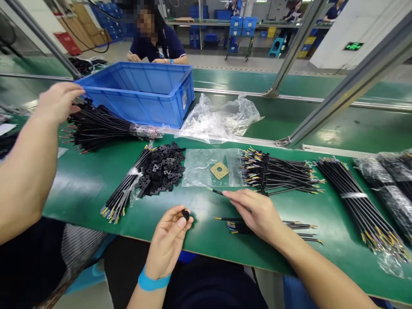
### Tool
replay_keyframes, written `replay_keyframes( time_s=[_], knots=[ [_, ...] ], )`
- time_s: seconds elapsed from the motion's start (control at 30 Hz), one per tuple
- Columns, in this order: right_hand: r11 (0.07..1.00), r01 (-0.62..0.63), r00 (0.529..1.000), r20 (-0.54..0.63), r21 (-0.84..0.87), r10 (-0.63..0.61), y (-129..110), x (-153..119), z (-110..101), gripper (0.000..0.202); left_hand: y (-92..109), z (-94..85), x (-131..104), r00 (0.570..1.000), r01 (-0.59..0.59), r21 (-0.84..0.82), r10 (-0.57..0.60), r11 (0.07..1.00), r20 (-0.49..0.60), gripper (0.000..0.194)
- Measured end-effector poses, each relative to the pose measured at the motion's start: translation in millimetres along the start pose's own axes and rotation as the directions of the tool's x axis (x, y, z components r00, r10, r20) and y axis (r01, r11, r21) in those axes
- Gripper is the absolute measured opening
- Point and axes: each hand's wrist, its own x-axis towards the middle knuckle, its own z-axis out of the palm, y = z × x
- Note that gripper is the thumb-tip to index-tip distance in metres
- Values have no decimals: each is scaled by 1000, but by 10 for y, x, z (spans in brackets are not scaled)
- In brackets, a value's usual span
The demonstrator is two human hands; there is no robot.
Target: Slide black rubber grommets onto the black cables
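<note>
The left hand (170, 234) pinches a small black rubber-like piece (186, 213) between thumb and fingertips, raised just above the green bench (80, 184). The right hand (257, 214) closes thumb and forefinger on a thin black cable (215, 191), its striped tip pointing left; a few loose cables (302, 226) lie under the wrist. Behind them sits a heap of flat, notched black pieces (162, 168) beside a taped cable bundle (124, 191), a clear bag (206, 167) with a tan square gasket (219, 170), and more bundles (280, 171). A co-worker's hand (58, 101) touches another bundle (99, 126) by a blue plastic crate (141, 92).
</note>
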Motion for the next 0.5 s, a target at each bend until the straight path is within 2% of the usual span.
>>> replay_keyframes(
  time_s=[0.1,0.23,0.5],
  knots=[
    [990,26,1000,12,141,-28,-158,-13,-82,33,0,74,-56,994,107,-90,-103,990,44,47],
    [976,36,998,38,214,-45,-325,-16,-128,35,-3,150,-102,988,151,-197,-141,969,66,44],
    [986,112,993,24,124,-116,-398,-59,-47,32,-35,146,-154,960,255,-316,-202,914,191,40]
  ],
)
